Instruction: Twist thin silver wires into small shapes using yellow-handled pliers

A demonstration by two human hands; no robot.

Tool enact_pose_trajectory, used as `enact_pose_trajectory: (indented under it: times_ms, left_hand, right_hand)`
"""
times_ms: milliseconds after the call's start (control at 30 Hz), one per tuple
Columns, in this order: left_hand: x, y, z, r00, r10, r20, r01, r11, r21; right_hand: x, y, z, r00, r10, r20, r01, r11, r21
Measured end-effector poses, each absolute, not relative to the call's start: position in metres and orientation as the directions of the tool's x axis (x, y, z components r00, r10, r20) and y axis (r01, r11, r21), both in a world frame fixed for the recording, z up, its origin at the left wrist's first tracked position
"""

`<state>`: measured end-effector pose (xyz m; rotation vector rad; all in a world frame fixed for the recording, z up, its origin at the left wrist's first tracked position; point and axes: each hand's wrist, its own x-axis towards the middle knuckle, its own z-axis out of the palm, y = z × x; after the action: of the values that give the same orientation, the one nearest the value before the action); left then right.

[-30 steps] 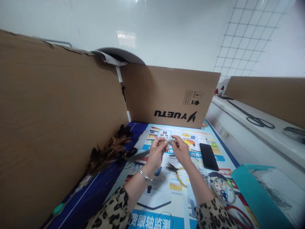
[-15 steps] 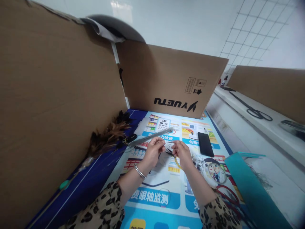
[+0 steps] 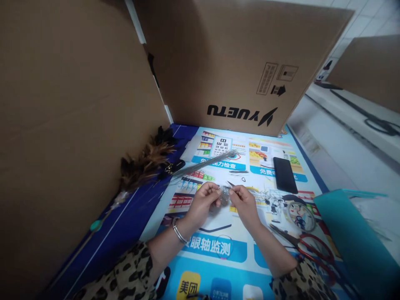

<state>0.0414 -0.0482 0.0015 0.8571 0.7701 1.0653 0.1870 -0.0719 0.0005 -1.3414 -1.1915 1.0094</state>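
While the wire bundle point(image 3: 215, 159) lies toward the far-left corner of the desk point(image 3: 246, 271), both hands sit nearer its near edge than half a second ago, leaving the pliers point(image 3: 253, 190) just beyond the fingers. Left hand point(image 3: 201, 204) and right hand point(image 3: 246, 205) appear to pinch a small wire piece point(image 3: 224, 196) over the desk's middle, its shape blurred. The work now seems to rest with fingertips alone, with scissors point(image 3: 296, 241) lying toward the right edge.

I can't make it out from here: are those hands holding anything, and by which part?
Yes: the left hand and right hand seem to pinch a small, looped, silvery wire piece by opposite sides; exact contact points are too small to tell.
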Motion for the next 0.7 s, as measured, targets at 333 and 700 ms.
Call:
enact_pose_trajectory:
  times_ms: [333,700]
  left_hand:
    - [0.0378,-0.0461,-0.0012,0.176,0.976,-0.13,-0.358,0.186,0.915]
    - [0.0385,-0.046,0.002,0.203,0.976,-0.078,-0.242,0.128,0.962]
  right_hand:
    - [0.1854,-0.0756,-0.002,0.244,0.969,0.034,0.136,0.001,-0.991]
    - [0.1845,-0.0759,0.0017,0.219,0.975,0.04,0.143,0.009,-0.99]
